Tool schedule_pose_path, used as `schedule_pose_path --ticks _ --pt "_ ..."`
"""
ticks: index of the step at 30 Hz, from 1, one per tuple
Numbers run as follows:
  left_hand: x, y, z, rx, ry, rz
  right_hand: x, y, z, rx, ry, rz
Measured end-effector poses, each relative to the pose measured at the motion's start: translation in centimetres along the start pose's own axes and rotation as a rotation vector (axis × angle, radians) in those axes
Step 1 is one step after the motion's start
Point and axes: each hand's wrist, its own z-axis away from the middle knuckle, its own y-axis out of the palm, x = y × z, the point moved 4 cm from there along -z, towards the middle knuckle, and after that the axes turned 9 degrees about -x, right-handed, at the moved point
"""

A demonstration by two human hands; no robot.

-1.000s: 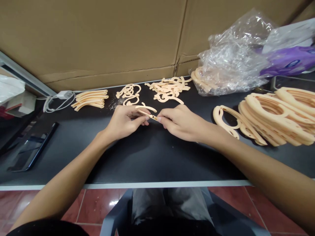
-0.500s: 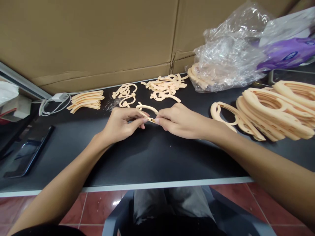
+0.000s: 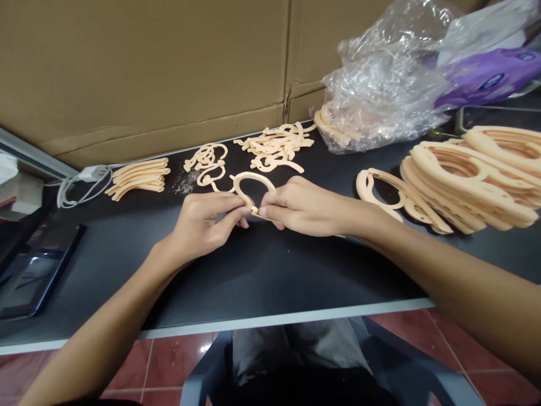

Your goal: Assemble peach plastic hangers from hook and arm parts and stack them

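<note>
Over the black tabletop, my left hand [image 3: 211, 223] pinches the joint of a cream plastic folding hanger [image 3: 255, 179] between thumb and fingers. My right hand [image 3: 302, 208] is closed on the other side of that joint, thumb close to the left thumb. The hanger's curved hook arches up between both hands, and part of an arm passes beneath the right fingers. The grip hides much of the joint. Just behind the hands lie loose hook pieces [image 3: 210, 176], with a larger pile of cream hook pieces [image 3: 276, 148] further right.
Straight cream arm pieces [image 3: 138, 177] are stacked at left, near a white charger cable [image 3: 84, 189]. A phone [image 3: 44, 270] lies at the left edge. Folded hangers [image 3: 465, 186] are heaped at right, below a clear plastic bag [image 3: 384, 90] and purple packet [image 3: 486, 79].
The hanger has tilted so its curved hook stands more upright between my hands. My fingertips have come closer together at the joint. The view has shifted slightly.
</note>
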Motion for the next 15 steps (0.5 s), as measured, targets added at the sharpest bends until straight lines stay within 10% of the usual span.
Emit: schedule_pose_path --ticks 15 --pt "0.44 -0.49 0.12 -0.072 -0.004 -0.09 -0.32 0.04 -0.04 -0.017 0.026 0.034"
